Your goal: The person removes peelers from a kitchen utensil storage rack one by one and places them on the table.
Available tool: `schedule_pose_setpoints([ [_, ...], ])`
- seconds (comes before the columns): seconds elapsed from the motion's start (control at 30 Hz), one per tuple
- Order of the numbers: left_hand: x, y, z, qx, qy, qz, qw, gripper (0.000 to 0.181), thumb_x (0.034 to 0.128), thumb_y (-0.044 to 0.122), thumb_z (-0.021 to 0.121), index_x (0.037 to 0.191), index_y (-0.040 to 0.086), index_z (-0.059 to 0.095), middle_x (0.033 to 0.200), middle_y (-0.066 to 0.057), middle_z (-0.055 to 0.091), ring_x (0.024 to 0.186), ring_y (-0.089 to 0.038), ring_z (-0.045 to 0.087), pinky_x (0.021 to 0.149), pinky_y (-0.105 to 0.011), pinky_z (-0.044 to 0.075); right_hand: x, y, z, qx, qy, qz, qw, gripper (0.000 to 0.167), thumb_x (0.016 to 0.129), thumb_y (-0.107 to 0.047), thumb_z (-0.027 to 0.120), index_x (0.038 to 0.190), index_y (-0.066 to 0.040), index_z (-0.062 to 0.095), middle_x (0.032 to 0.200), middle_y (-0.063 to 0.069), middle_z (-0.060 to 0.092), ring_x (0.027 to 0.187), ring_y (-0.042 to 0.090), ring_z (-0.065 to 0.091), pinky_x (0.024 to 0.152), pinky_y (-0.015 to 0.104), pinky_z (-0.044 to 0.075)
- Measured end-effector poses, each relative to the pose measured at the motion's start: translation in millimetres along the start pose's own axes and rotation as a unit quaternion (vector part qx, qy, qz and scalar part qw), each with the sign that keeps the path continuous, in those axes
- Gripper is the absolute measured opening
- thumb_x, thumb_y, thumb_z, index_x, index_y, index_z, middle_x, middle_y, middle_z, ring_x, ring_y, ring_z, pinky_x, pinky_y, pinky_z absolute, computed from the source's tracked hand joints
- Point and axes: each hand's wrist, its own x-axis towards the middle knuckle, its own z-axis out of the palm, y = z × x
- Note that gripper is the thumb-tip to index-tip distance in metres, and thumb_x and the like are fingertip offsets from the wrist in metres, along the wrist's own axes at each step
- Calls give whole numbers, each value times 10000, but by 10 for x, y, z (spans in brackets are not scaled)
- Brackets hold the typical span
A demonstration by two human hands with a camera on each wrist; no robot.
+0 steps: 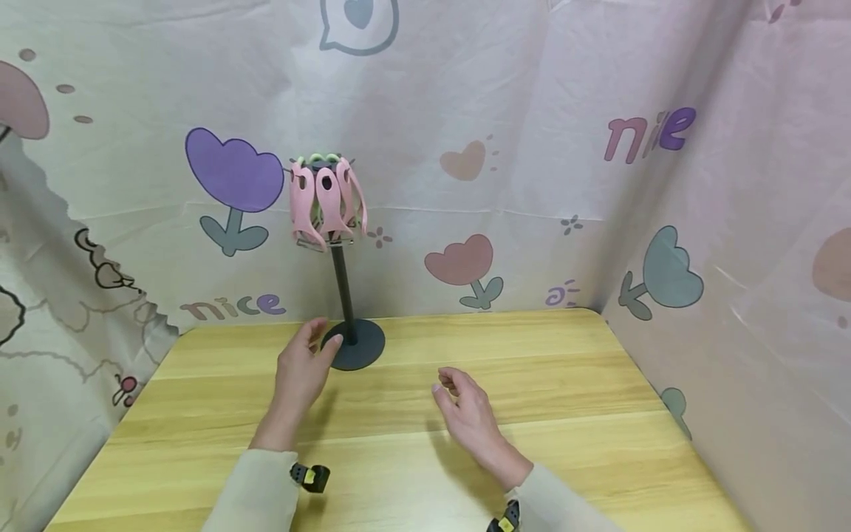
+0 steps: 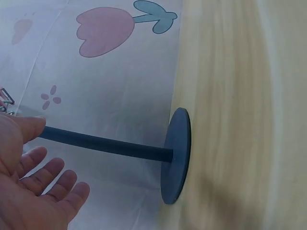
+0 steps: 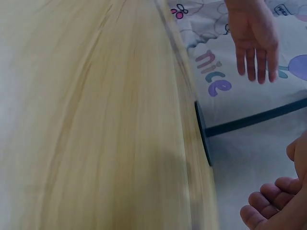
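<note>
A dark stand with a round base (image 1: 367, 346) and a thin upright pole (image 1: 342, 284) stands at the back of the table. Around its top hang several pink looped pieces (image 1: 329, 196), with pale green parts and small metal clips; their exact kind is unclear. My left hand (image 1: 302, 366) hovers just left of the base, fingers loosely bent. In the left wrist view the thumb overlaps the pole (image 2: 105, 145), while the palm holds nothing. Farther right, above the table, my right hand (image 1: 470, 415) is loosely curled around nothing, apart from the stand.
The light wood table (image 1: 399, 414) reaches back to a patterned cloth (image 1: 532, 148) hanging close behind the stand. Another cloth wall (image 1: 751, 222) borders the right side, and cloth also hangs at the left (image 1: 60, 332).
</note>
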Motion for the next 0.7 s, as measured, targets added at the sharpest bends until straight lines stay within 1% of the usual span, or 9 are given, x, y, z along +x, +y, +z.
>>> schedule_pose_setpoints([
  [0.07,88,-5,22,-114,36,-8,9999,540,1076,335,618,1540,91,488,1594,-166,508,1463,-402,492,1200,-537,425,26,-13,42,102,-58,-7,9999,428,1083,-335,583,1387,-35,619,1329,161,672,1178,309,657,1007,497,574],
  [0.17,210,-19,52,-271,77,-48,9996,539,1075,314,620,1544,87,480,1593,-174,503,1450,-404,508,1191,-537,436,55,-22,100,187,-103,1,9998,432,1085,-342,578,1380,-29,625,1330,166,673,1181,314,667,1018,498,571],
  [0.27,327,-44,80,-423,45,-65,9991,550,1075,307,620,1555,89,460,1599,-181,489,1438,-411,519,1169,-546,458,69,-16,144,179,-140,47,9997,442,1086,-352,573,1378,-25,627,1327,168,676,1174,313,673,1010,497,574],
  [0.33,403,-57,99,-547,3,-26,9985,564,1076,297,621,1567,84,443,1604,-185,477,1454,-405,500,1174,-545,453,68,-10,163,172,-179,102,9996,446,1086,-355,570,1377,-22,627,1323,168,680,1160,310,679,991,493,583],
  [0.4,477,-66,116,-633,-42,9,9980,578,1080,301,615,1584,94,423,1617,-171,461,1477,-386,472,1186,-538,441,63,-7,177,210,-238,166,9994,454,1086,-357,570,1377,-12,625,1320,166,682,1155,307,682,980,486,590],
  [0.53,615,-69,145,-821,-152,159,9964,616,1085,276,609,1619,83,370,1645,-175,423,1521,-377,408,1234,-530,379,58,-10,205,304,-324,273,9986,456,1083,-361,576,1367,-9,631,1305,148,696,1149,302,691,969,477,597],
  [0.7,763,-105,167,-1053,-408,317,9931,652,1096,231,591,1656,92,287,1690,-178,344,1563,-385,341,1269,-541,315,60,-41,253,377,-419,328,9979,428,1089,-333,567,1365,-13,635,1306,137,701,1156,299,689,975,480,592],
])
